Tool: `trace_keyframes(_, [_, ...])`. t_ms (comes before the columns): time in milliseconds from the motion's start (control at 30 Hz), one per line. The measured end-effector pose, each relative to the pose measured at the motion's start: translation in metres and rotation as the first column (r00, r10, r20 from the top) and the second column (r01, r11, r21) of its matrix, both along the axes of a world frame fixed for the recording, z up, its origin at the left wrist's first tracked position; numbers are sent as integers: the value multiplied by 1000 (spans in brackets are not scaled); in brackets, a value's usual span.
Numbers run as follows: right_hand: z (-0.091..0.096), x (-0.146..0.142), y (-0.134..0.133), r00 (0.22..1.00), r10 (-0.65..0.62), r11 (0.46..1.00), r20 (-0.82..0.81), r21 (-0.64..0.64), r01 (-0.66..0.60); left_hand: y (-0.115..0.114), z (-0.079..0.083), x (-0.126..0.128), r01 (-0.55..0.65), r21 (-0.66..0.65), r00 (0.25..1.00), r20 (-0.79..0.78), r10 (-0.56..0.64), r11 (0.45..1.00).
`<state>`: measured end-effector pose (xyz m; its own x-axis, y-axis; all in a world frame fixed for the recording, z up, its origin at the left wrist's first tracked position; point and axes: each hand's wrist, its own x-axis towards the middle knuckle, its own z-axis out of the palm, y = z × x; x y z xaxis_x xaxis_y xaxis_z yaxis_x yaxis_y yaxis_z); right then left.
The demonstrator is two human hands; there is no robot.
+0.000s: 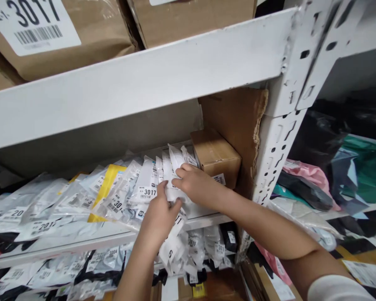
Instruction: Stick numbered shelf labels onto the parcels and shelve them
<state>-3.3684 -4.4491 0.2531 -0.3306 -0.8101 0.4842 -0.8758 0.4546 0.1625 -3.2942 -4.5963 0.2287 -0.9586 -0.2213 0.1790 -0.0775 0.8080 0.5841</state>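
Touching white packets [168, 169] near 1 carton [216, 154]: 2 hands [192, 182].

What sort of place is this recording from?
Most likely a stockroom or small warehouse: a white metal rack with slotted posts, plastic bags with printed numbers and barcodes packed along its shelf, and a brown package above, its label reading 3017 over a barcode.

Glossy clear plastic wraps the packets [148, 173]; their labels [149, 193] look like matt white paper. The small box [215, 151] is smooth cardboard, the upright panel [236, 121] cardboard with a rough, torn edge. The shelf beam [144, 79] looks like white-painted metal.
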Motion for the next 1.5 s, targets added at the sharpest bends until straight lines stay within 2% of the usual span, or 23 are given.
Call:
trace_keyframes(100, [4, 4, 0, 998, 1, 1000, -66, -21, -2, -2, -5, 1, 23, 117, 1000, -6, -23, 993])
trace_keyframes(233, [16, 1, -1, 999, 8, 1000, -34, -8, -8, -3, -7, -1, 196, 262, 978, 14, -207, 945])
trace_keyframes(300, [20, -3, -1, 1000, -12, 1000, -27, 27, 12, -5, -5, -3, 229, 283, 967, 44, -251, 931])
trace_keyframes(433, [23, -7, 3, 992, -65, 994, -104, 85, 74, -5, 2, -3, 128, 128, 987, 80, -138, 983])
trace_keyframes(533, [25, -7, 9, 991, -92, 995, -100, 41, 96, 1, 8, 0, 54, -31, 998, 29, -53, 998])
trace_keyframes(633, [27, -8, 13, 996, -81, 997, -35, -9, 80, 11, 15, -2, 69, -195, 998, 24, -66, 978])
trace_keyframes(800, [27, -11, 16, 992, -122, 992, -42, 38, 124, 14, 18, -15, 89, -422, 984, 177, -14, 902])
trace_keyframes(867, [25, -12, 16, 990, -136, 990, -23, 33, 137, 12, 13, -18, 110, -443, 974, 227, -8, 890])
trace_keyframes(1033, [25, -12, 18, 977, -210, 974, -37, 76, 213, 12, 2, -15, 82, -418, 969, 247, 27, 905])
trace_keyframes(1200, [27, -13, 21, 972, -230, 968, -52, 87, 234, 15, 1, -11, 54, -433, 963, 262, 68, 900])
trace_keyframes(1500, [27, -13, 20, 976, -210, 974, -56, 70, 214, 8, -2, -8, 57, -412, 965, 257, 56, 910])
